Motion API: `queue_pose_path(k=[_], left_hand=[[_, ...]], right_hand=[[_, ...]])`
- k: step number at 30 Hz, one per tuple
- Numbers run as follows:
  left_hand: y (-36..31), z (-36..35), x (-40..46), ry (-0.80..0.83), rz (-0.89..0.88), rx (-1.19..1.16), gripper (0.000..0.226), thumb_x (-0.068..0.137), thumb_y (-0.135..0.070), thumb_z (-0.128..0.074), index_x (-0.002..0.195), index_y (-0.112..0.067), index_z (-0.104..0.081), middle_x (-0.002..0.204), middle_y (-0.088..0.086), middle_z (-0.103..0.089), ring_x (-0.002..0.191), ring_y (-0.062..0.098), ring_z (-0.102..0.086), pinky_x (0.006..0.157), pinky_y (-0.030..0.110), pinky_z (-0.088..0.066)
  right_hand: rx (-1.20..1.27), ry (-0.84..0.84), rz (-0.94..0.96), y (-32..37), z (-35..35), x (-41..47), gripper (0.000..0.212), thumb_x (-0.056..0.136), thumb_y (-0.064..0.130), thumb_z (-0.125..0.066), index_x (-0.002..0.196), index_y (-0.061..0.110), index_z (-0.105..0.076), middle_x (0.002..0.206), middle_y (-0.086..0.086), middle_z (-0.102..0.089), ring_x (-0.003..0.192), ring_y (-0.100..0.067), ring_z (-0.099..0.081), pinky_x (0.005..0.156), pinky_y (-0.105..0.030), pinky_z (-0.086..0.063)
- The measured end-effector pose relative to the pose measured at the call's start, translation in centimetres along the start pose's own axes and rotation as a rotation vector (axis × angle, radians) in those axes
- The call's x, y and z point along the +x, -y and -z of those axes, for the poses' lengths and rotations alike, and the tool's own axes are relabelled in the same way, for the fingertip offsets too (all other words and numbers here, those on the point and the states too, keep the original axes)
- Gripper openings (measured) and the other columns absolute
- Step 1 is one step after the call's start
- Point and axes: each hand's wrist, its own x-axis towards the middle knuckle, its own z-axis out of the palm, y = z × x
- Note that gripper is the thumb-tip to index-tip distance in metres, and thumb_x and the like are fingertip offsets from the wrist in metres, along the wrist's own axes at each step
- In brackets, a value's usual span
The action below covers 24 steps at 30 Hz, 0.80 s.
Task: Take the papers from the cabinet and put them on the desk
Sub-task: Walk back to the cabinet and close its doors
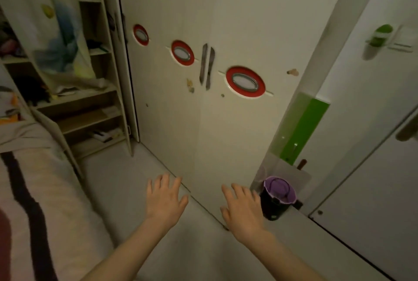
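Note:
A tall white cabinet [226, 20] fills the middle, its two doors shut, with red oval insets and a pair of dark handles [207, 66] at the seam. To its left an open shelf section [95, 100] holds clothes, bags and some flat white papers [106, 135] on a low shelf. My left hand [166, 197] and my right hand [243, 207] are stretched out low in front of the shut doors, palms down, fingers spread, holding nothing. No desk is in view.
A bed with a striped cover [27, 213] lies at the left. A black bin with a purple liner [278, 197] stands in the corner at the right, below a green panel [303, 129]. A white door [373, 145] is at the far right. Grey floor [126, 179] runs between bed and cabinet.

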Motion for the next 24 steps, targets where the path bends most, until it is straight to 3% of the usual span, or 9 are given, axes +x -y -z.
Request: queue_pose_path(k=[2, 5, 9, 12, 15, 20, 24], left_hand=[[0.3, 0.5, 4.1, -0.012, 0.019, 0.035, 0.048, 0.071, -0.051, -0.046, 0.101, -0.021, -0.067, 0.098, 0.013, -0.068, 0.088, 0.033, -0.064, 0.089, 0.047, -0.044], [1.7, 0.9, 8.9, -0.018, 0.058, 0.079, 0.052, 0.068, -0.053, -0.036, 0.098, -0.023, -0.067, 0.095, 0.009, -0.068, 0.084, 0.029, -0.064, 0.087, 0.045, -0.042], [4.6, 1.6, 14.6, 0.018, 0.169, 0.102, 0.049, 0.075, -0.051, -0.042, 0.11, -0.024, -0.063, 0.111, 0.011, -0.065, 0.1, 0.032, -0.062, 0.093, 0.049, -0.044], [7.3, 1.6, 18.7, 0.003, 0.276, 0.082, 0.053, 0.084, -0.049, -0.047, 0.13, -0.023, -0.047, 0.134, 0.013, -0.05, 0.122, 0.034, -0.046, 0.108, 0.049, -0.027], [10.2, 1.1, 23.4, -0.027, 0.358, 0.129, 0.056, 0.089, -0.051, -0.036, 0.139, -0.026, -0.031, 0.145, 0.01, -0.036, 0.133, 0.031, -0.032, 0.113, 0.046, -0.014], [14.3, 0.5, 31.5, -0.006, 0.564, 0.125, 0.056, 0.089, -0.053, -0.031, 0.139, -0.028, -0.024, 0.147, 0.008, -0.03, 0.134, 0.028, -0.028, 0.115, 0.045, -0.011], [17.9, 0.1, 36.0, -0.002, 0.725, 0.086, 0.057, 0.089, -0.052, -0.032, 0.14, -0.027, -0.025, 0.143, 0.008, -0.033, 0.131, 0.028, -0.031, 0.113, 0.044, -0.016]], right_hand=[[-0.006, 0.008, 0.017, -0.4, 0.5, 4.7, 0.057, 0.055, 0.041, -0.079, 0.108, 0.024, -0.064, 0.1, -0.001, -0.07, 0.088, -0.022, -0.067, 0.075, -0.043, -0.055], [0.079, 0.077, 0.105, 0.1, 0.5, 11.0, 0.053, 0.085, 0.033, -0.053, 0.135, 0.021, -0.04, 0.136, -0.009, -0.048, 0.123, -0.031, -0.045, 0.105, -0.049, -0.032], [0.122, 0.013, 0.198, 2.0, -0.7, 20.2, 0.052, 0.075, 0.031, -0.065, 0.123, 0.016, -0.054, 0.118, -0.013, -0.063, 0.107, -0.034, -0.059, 0.094, -0.052, -0.043], [0.144, 0.033, 0.299, 4.3, -1.5, 27.2, 0.053, 0.079, 0.031, -0.06, 0.129, 0.015, -0.047, 0.121, -0.012, -0.06, 0.112, -0.033, -0.055, 0.098, -0.05, -0.039], [0.158, -0.006, 0.406, 6.4, -3.0, 34.5, 0.052, 0.075, 0.031, -0.065, 0.122, 0.014, -0.053, 0.11, -0.012, -0.065, 0.101, -0.035, -0.06, 0.09, -0.051, -0.045], [0.17, 0.058, 0.579, 9.6, -4.2, 46.2, 0.053, 0.089, 0.035, -0.045, 0.137, 0.018, -0.032, 0.133, -0.007, -0.049, 0.123, -0.029, -0.043, 0.105, -0.045, -0.03], [0.15, 0.082, 0.686, 13.0, -4.9, 54.6, 0.056, 0.09, 0.036, -0.042, 0.14, 0.018, -0.024, 0.134, -0.006, -0.046, 0.123, -0.027, -0.041, 0.105, -0.043, -0.029]])
